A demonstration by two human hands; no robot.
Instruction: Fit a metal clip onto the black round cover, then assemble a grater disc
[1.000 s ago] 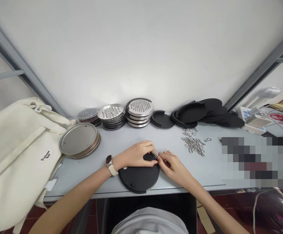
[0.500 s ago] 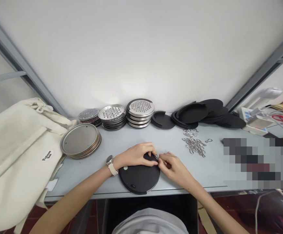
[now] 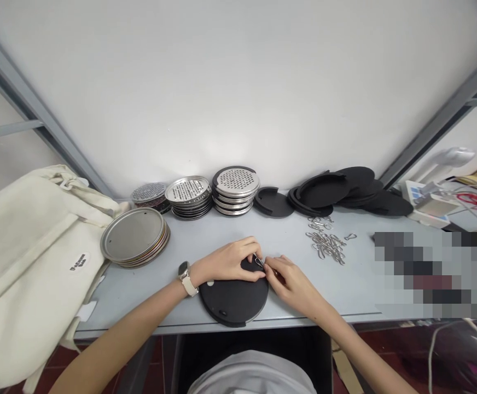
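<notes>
1. White wall (image 3: pixel 238 98): it rises behind the table.
2. Pale grey table (image 3: pixel 288 235): it spans the view below the wall.
3. Cream bag (image 3: pixel 25 262): at the table's left end, bearing a small label.
4. Black round pieces (image 3: pixel 324 191): heaped, overlapping, along the back right; 1 more black piece (image 3: pixel 279 203) lies just left of the heap.
5. Stack of grey round plates (image 3: pixel 134 235): right beside the bag.
6. 3 stacks of perforated metal discs: left (image 3: pixel 149 191), middle (image 3: pixel 187 189) and right (image 3: pixel 238 182), in a row at the back; a black rim curves around the top of the right stack.
7. Black disc (image 3: pixel 236 301): flat near the table's front edge, partly beneath the left hand.
8. Left hand (image 3: pixel 230 260): half curled over the disc, thumb and fingers apart around the clip; whether they grip, I cannot tell.
9. Right hand (image 3: pixel 290 282): bent, thumb and fingertips pinched on the clip's end at the disc's right edge.
10. Pile of silver clips (image 3: pixel 326 246): beyond the right hand, well apart from the disc.
11. Watch (image 3: pixel 187 279): on the left wrist.
12. Metal clip (image 3: pixel 259 262): between the 2 hands, at the disc's far right edge.
</notes>
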